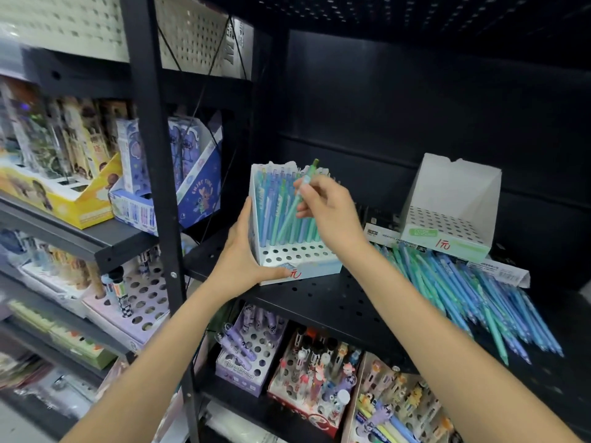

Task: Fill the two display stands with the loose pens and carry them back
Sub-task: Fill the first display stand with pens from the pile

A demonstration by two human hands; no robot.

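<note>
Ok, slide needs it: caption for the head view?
Right hand slots a green pen into the stand steadied by the left hand.

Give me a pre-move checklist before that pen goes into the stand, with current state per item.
1. Left hand steadying the left stand: ok.
2. Right hand pinching a green pen: ok.
3. Pen tip lined up with a free hole: cannot tell, hidden among the standing pens.
4. Free holes in the left stand: ok, front rows open.
5. Right stand filled: not ok, empty.
6. Loose pens left on the shelf: not ok, a large pile remains.
</note>
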